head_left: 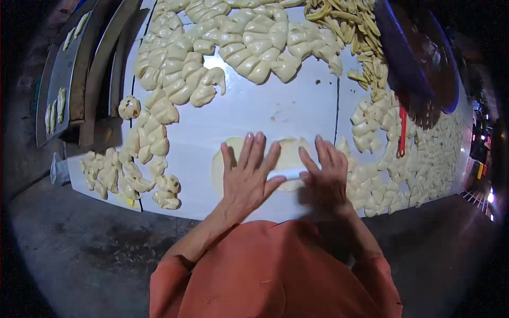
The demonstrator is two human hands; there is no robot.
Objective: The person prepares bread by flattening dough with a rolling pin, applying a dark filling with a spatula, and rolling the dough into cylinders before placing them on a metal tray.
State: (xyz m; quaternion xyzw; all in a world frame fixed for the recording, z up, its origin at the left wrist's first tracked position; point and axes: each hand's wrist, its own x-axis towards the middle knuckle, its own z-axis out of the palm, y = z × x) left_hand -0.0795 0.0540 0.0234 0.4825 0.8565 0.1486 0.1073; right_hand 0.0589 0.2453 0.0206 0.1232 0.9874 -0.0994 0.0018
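Observation:
A flat, thin sheet of pale dough [218, 169] lies on the white tabletop in front of me. My left hand [249, 172] rests over it, fingers stretched out and spread. To its right, my right hand [326, 172] also lies palm down with fingers extended, its lower part in shadow. Between the two thumbs shows a short length of a smooth white rod [289, 173], like a rolling pin; both its ends are hidden by the hands. The dough sheet shows on both sides of the left hand and beyond the rod.
Soft dough pieces [254, 42] cover the table's far side and left edge, with a spotted dough ball [129, 107] there. Small flattened pieces [424, 159] spread rightward around a red stick [402, 132]. Yellowish strips [344, 21] lie beside a blue-rimmed basin [450, 63]. Metal trays [61, 79] stand left.

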